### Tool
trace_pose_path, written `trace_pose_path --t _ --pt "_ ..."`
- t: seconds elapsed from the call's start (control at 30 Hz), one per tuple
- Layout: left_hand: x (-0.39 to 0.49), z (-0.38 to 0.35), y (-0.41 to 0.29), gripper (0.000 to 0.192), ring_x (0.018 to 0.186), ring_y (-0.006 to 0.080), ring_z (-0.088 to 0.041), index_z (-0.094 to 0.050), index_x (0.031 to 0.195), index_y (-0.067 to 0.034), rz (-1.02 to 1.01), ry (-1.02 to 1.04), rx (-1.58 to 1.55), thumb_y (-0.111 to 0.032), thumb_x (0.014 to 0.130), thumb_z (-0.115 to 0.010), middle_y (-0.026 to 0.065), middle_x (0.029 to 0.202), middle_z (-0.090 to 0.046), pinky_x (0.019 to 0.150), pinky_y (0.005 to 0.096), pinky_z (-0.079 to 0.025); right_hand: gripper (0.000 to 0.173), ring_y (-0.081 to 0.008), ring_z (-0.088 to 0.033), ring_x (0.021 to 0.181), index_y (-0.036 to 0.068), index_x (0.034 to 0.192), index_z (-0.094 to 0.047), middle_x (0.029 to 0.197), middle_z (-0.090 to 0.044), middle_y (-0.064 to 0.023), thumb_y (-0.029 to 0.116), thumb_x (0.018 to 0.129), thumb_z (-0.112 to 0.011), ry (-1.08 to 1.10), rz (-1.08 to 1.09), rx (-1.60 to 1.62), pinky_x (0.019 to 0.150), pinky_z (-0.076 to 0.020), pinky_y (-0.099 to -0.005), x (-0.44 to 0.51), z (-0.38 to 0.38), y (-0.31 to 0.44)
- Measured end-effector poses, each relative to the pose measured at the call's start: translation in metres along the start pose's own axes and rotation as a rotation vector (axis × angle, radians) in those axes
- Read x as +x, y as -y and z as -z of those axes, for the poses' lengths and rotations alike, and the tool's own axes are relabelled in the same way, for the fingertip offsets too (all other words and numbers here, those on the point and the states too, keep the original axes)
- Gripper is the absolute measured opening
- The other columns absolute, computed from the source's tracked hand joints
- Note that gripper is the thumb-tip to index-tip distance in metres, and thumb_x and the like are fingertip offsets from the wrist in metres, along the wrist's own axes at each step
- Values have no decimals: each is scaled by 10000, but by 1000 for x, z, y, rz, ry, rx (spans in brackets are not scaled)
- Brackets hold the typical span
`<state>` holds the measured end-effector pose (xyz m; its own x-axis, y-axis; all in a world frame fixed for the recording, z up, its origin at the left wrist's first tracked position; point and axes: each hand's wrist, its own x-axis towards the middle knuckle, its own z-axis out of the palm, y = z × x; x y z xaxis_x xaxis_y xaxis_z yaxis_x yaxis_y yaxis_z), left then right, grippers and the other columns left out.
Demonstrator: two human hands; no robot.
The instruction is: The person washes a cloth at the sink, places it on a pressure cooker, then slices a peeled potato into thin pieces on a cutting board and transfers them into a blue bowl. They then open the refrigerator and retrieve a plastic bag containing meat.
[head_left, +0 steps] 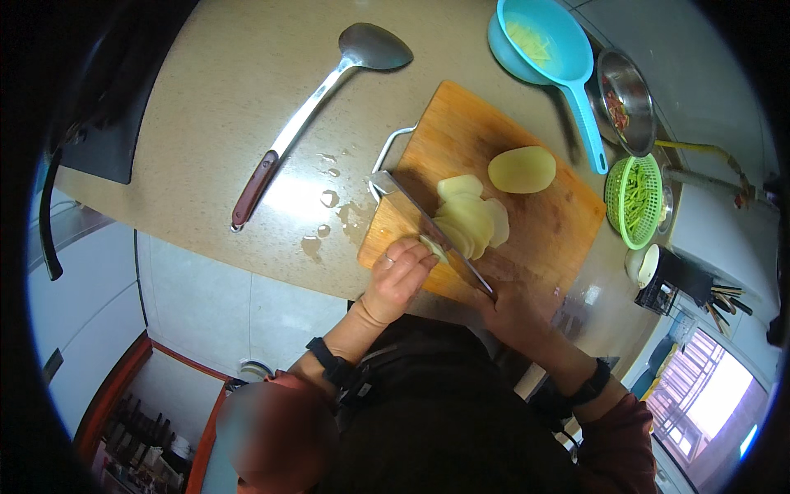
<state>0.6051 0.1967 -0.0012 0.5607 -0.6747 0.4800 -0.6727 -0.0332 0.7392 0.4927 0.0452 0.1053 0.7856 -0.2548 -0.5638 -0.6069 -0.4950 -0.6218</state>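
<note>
My right hand grips the handle of a kitchen cleaver, whose blade slants across a wooden cutting board. On the near-left side of the blade, the fingers of my left hand hold a small remaining piece of peeled potato against the board. Beyond the blade lies a fanned pile of thin potato slices, several overlapping. A peeled potato that looks whole rests on the board behind the slices. The cleaver's handle is mostly hidden by my right hand.
A metal wok spatula lies on the counter at left, near water drops. Along the back right stand a blue strainer with pale strips, a steel bowl, a green basket of cut green vegetables and a knife holder.
</note>
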Motion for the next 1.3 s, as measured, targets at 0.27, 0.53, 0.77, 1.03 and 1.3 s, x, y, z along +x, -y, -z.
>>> trace_pose_path --t 0.27,0.53,0.77,1.03,1.3 --pt "1 2 0 216 885 243 -576 -648 839 27 -27 33 60 1 625 -640 86 910 -594 748 334 -499 238 -425 -607 821 -12 1060 -598 818 -612 -271 105 869 -514 38 -69 0 713 -491 -451 -2 8 13" --pt "0 4 -1 206 899 232 -571 -643 850 19 -11 61 51 -9 647 -630 82 933 -590 772 326 -494 256 -417 -615 783 -23 1068 -597 799 -613 -271 103 857 -525 85 -65 -107 703 -493 -438 -25 25 24" --pt "-2 4 1 193 895 229 -573 -638 830 19 -15 67 35 -8 639 -628 83 925 -587 766 325 -497 254 -416 -617 818 -17 1063 -602 841 -617 -274 112 861 -515 79 -77 -87 738 -496 -442 -16 13 19" --pt "2 3 -1 223 898 280 -564 -619 896 18 28 62 -22 33 673 -617 100 945 -575 780 354 -491 250 -420 -619 741 4 1026 -619 796 -630 -244 173 854 -556 -76 -43 -39 644 -497 -448 -10 -10 -14" --pt "29 26 -4 289 921 321 -560 -594 1031 -14 114 235 -78 18 750 -652 135 1038 -576 828 368 -474 234 -411 -619 697 -36 972 -625 716 -627 -229 133 812 -602 -451 -80 -74 603 -493 -423 -65 13 -21"
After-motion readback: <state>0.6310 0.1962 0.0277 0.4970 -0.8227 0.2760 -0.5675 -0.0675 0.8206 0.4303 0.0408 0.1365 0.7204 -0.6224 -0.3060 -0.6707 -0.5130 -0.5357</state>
